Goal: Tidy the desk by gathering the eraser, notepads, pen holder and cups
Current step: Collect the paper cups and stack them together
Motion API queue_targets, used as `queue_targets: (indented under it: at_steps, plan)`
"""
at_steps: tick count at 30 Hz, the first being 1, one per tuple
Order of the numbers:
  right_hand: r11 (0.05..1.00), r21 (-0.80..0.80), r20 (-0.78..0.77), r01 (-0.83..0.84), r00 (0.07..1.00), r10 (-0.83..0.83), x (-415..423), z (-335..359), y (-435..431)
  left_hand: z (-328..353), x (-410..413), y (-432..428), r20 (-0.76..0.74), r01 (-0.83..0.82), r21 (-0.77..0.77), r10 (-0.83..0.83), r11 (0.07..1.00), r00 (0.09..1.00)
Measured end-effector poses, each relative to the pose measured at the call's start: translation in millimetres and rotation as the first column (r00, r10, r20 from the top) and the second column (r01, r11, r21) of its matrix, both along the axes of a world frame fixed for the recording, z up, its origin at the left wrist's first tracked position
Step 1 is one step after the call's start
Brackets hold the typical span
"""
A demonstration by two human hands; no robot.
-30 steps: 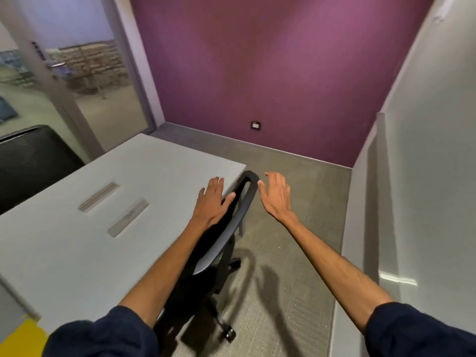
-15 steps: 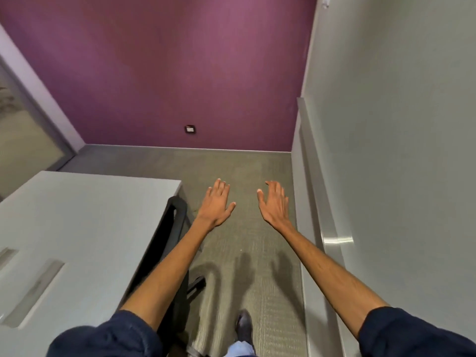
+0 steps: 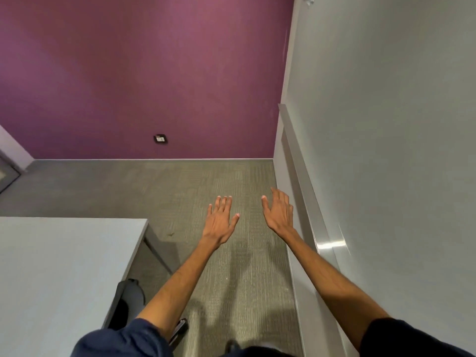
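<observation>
— What are your hands doing in the head view?

— Both of your arms reach straight out over the carpet [image 3: 180, 191]. Your left hand [image 3: 221, 220] is flat, back up, fingers spread and holding nothing. Your right hand [image 3: 278, 213] is turned partly on edge, thumb toward the left hand, fingers loosely apart and also empty, just beside the grey ledge [image 3: 304, 181] on the right wall. Dark sleeves [image 3: 123, 341] sit at the near edge.

— And the desk?

— The desk [image 3: 56, 274] fills the near left, its top bare in the part you can see. No eraser, notepad, pen holder or cup appears in this view, so you cannot tell where they lie. A dark chair [image 3: 128, 300] part shows just past the desk's right edge.

— What differs from half a second ago?

— You have turned further right: the desk has slid lower left, the chair is mostly out of sight, and the outlet [image 3: 160, 138] on the purple wall [image 3: 144, 73] sits higher. Your hands kept the same spread pose.
</observation>
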State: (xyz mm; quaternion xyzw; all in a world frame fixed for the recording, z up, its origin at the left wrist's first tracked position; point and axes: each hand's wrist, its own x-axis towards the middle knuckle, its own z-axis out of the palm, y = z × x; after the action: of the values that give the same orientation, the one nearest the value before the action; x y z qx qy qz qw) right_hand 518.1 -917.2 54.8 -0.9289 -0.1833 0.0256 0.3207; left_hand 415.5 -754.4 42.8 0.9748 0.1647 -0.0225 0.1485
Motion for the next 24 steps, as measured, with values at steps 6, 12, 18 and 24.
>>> queue_targets:
  at_steps: [6,12,18,24]
  plan:
    - [0.998,-0.055,-0.053,-0.018,0.998,0.015,63.5,-15.8,31.3,-15.3,58.8,30.3,0.02,-0.048,-0.03,0.049,0.998,0.999]
    - [0.993,-0.082,-0.089,-0.087,0.993,0.08,146.2,-34.5,72.7,-37.7,133.9,70.8,-0.04,-0.129,-0.078,0.126,0.989,0.991]
    - [0.979,-0.115,-0.023,-0.168,0.986,0.166,248.6,-28.2,105.7,-28.5,228.8,101.1,0.053,-0.224,-0.142,0.233,0.964,0.971]
    - [0.961,-0.125,0.004,-0.245,0.969,0.247,310.1,-28.1,160.5,-34.1,278.6,134.6,0.093,-0.268,-0.155,0.285,0.951,0.954]
